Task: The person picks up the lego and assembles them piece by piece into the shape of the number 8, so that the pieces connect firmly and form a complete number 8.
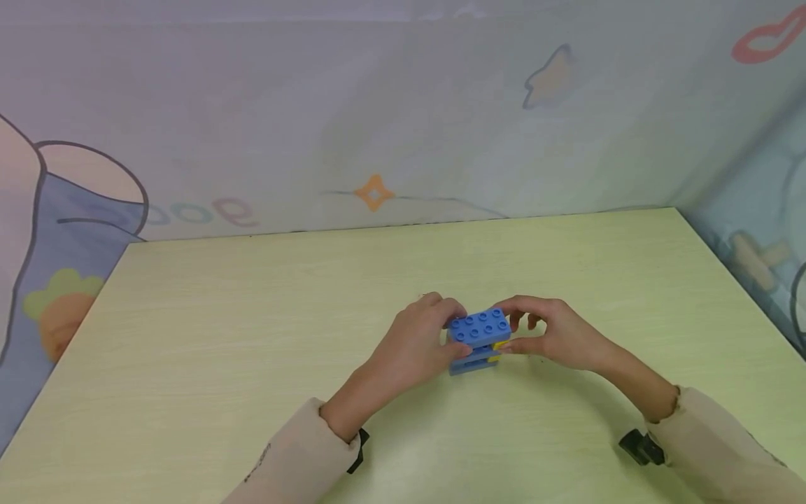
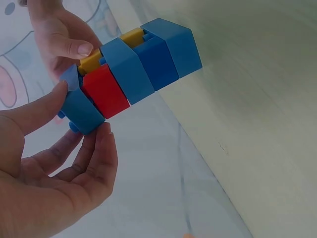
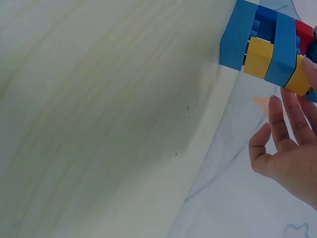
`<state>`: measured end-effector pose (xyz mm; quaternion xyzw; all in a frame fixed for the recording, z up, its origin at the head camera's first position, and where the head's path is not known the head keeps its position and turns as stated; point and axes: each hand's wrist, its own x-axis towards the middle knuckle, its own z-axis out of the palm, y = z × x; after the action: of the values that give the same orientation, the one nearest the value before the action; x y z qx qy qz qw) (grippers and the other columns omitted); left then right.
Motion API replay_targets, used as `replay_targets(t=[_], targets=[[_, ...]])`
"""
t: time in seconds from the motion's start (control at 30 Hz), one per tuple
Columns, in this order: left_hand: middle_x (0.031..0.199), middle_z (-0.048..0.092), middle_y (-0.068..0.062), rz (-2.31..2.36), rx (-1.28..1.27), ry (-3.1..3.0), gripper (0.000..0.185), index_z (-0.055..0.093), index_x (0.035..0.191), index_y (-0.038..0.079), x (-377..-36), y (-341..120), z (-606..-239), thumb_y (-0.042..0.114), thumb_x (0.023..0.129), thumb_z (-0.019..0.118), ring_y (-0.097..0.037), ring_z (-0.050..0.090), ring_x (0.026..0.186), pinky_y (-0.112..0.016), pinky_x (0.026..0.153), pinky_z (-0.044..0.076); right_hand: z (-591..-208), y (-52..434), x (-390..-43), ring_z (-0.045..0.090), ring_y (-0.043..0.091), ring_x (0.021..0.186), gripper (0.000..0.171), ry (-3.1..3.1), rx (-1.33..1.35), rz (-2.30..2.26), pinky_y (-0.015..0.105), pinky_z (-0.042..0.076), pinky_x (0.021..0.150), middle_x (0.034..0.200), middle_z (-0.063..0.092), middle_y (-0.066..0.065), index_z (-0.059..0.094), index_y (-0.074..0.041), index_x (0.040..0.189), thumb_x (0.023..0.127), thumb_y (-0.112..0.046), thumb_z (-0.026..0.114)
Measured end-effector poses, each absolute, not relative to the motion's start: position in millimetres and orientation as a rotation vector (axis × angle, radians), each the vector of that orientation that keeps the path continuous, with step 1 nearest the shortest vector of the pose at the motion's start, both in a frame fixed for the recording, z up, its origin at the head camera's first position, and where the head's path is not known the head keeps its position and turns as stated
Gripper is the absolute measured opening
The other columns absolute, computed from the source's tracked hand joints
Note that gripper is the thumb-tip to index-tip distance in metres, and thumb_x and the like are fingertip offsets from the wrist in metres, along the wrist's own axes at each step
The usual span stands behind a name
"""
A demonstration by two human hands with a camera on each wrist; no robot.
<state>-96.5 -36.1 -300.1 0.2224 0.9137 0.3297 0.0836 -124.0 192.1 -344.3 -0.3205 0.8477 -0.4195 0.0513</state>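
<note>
A stack of toy building bricks stands upright on the table, its light blue top brick showing rows of studs. My left hand grips that top brick at its left end, thumb in front and fingers behind. From the other side my right hand pinches the upper yellow brick just under the top, thumb on its face. Beside that yellow brick, in the same layer, is a red brick. Below come a light blue brick, then a dark blue brick with the lower yellow brick, and a light blue base brick.
The pale wooden table extends around the stack on all sides. Behind it hangs a printed cloth backdrop, which continues along the right side. Beige sleeves cover both forearms.
</note>
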Motion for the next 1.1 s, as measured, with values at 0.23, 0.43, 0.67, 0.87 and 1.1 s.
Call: replay_targets(t=[0.23,0.43,0.67,0.87,1.1], targets=[[0.095,0.055,-0.005,0.993,0.666,2.728,0.03,0.061,0.106,0.004,-96.3,-35.6,-300.7,0.016,0.08,0.071,-0.022,0.055,0.09,-0.027,0.074,0.044,-338.5,192.3,-122.5,0.05,0.013,0.089,0.043,2.57,-1.063,-1.276,0.034,0.042,0.072,0.104,0.058,-0.006,0.056,-0.009,0.119,0.078,-0.009,0.072],[0.095,0.056,-0.006,1.007,0.66,2.728,0.03,0.061,0.105,0.002,-96.5,-35.0,-302.1,0.014,0.08,0.071,-0.022,0.055,0.09,-0.027,0.074,0.045,-330.8,190.8,-123.1,0.052,0.011,0.089,0.03,2.552,-1.121,-1.345,0.028,0.042,0.072,0.101,0.062,-0.005,0.062,-0.009,0.112,0.083,-0.004,0.065],[0.095,0.056,-0.007,1.025,0.656,2.723,0.031,0.061,0.105,0.002,-96.4,-35.3,-303.1,0.012,0.079,0.072,-0.023,0.056,0.09,-0.027,0.074,0.045,-330.1,190.8,-124.0,0.053,0.011,0.087,0.027,2.561,-1.056,-1.345,0.026,0.043,0.071,0.097,0.063,-0.005,0.064,-0.007,0.11,0.083,-0.005,0.066],[0.095,0.056,-0.006,1.036,0.65,2.72,0.031,0.061,0.106,0.002,-96.4,-35.0,-304.3,0.012,0.079,0.072,-0.023,0.056,0.091,-0.027,0.075,0.045,-330.7,191.1,-124.1,0.053,0.018,0.087,0.027,2.561,-1.013,-1.344,0.027,0.044,0.071,0.097,0.064,-0.005,0.065,-0.007,0.108,0.082,-0.007,0.067],[0.095,0.055,-0.005,1.047,0.645,2.73,0.031,0.062,0.107,0.004,-94.9,-34.8,-304.9,0.013,0.079,0.072,-0.022,0.056,0.091,-0.027,0.075,0.045,-334.7,192.0,-123.8,0.054,0.022,0.088,0.027,2.54,-0.975,-1.377,0.028,0.046,0.071,0.101,0.064,0.0,0.065,-0.004,0.109,0.082,-0.006,0.066]])
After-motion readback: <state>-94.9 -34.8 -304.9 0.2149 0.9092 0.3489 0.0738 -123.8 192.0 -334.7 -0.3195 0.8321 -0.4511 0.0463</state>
